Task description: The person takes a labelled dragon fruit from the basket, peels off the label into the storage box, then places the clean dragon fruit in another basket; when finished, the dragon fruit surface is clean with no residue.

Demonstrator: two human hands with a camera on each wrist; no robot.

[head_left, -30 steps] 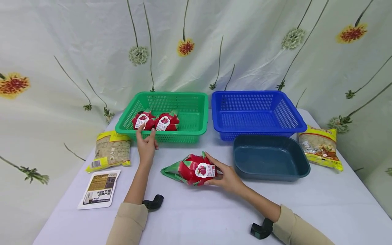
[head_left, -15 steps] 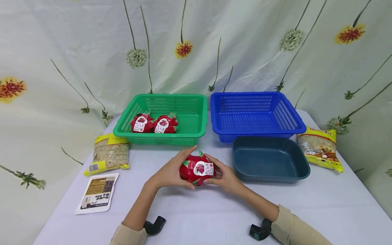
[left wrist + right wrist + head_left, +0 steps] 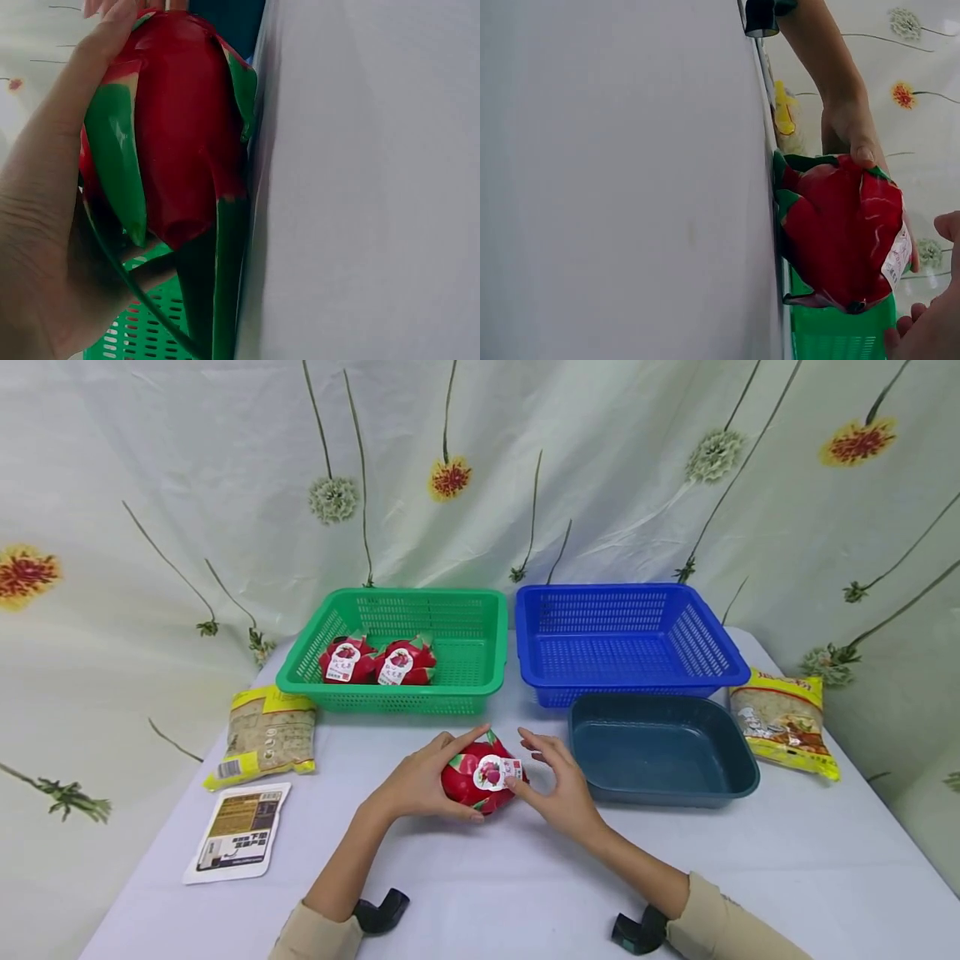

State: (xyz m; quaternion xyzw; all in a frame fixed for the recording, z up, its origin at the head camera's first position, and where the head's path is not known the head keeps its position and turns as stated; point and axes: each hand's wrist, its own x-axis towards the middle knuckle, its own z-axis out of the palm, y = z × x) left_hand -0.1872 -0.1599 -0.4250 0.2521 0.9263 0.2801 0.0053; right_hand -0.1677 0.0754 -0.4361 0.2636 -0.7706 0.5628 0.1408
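A red dragon fruit [image 3: 467, 783] with green-tipped scales and a white label sits on the white tablecloth. My left hand [image 3: 417, 787] grips it from the left, thumb in front and fingers behind. In the left wrist view, long green leaves trail from the fruit [image 3: 176, 127] toward the palm. My right hand [image 3: 564, 792] is spread to the right of it, fingers apart and holding nothing. The right wrist view shows a gap between the right hand [image 3: 934, 322] and the fruit's labelled end. Two more labelled dragon fruits [image 3: 403, 664] lie in the green basket [image 3: 468, 693].
Beside the green basket stands a blue basket [image 3: 600, 656], with a dark teal tub [image 3: 663, 760] in front of it. Yellow food bags lie at the left [image 3: 270, 731] and right [image 3: 783, 718]. A flat white-edged packet [image 3: 238, 833] is at the front left.
My left hand came from beside the green basket to the dragon fruit and took hold of it. My right hand then let go, its fingers spreading away to the right.
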